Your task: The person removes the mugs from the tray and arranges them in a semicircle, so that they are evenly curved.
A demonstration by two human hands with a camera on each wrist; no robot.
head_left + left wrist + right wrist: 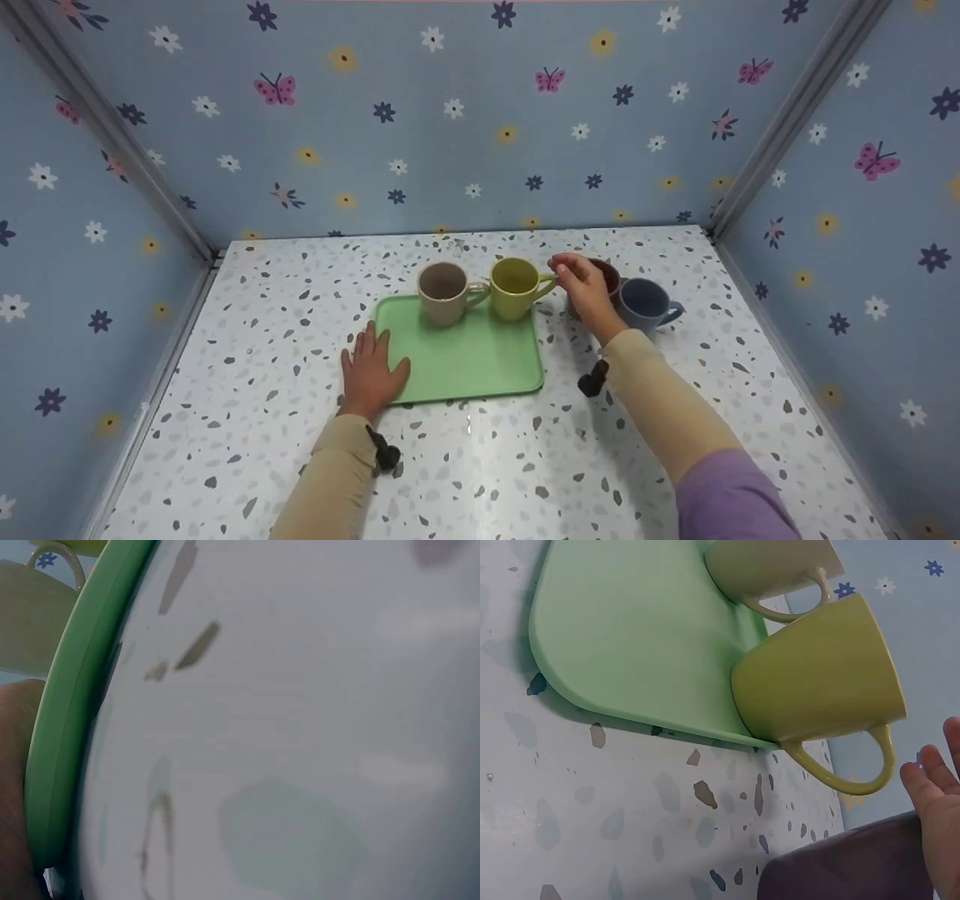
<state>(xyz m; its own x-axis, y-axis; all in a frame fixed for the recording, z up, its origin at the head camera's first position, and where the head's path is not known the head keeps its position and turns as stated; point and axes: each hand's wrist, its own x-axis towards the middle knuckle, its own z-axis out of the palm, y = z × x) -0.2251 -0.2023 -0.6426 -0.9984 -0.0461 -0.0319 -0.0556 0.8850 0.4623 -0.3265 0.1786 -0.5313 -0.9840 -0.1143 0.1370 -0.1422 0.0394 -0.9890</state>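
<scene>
On the far edge of a green tray (465, 367) stand a beige mug (439, 309) and a yellow-green mug (511, 301), both upright with handles to the right. My left hand (370, 379) rests at the tray's left side, fingers spread and thumb over the rim. Just right of the yellow-green mug's handle is my right hand (587, 294), its fingers loosely extended. The right wrist view shows a small gap between these fingers and the handle. Beneath that hand stands a dark red mug (847, 866), partly hidden by it. A blue mug (643, 304) stands beside it, handle rightward.
The speckled white table (225, 450) is bounded by a flower-patterned back wall (480, 165) and side walls. Metal corner posts (787, 112) rise at the back. A small black device sits at each wrist.
</scene>
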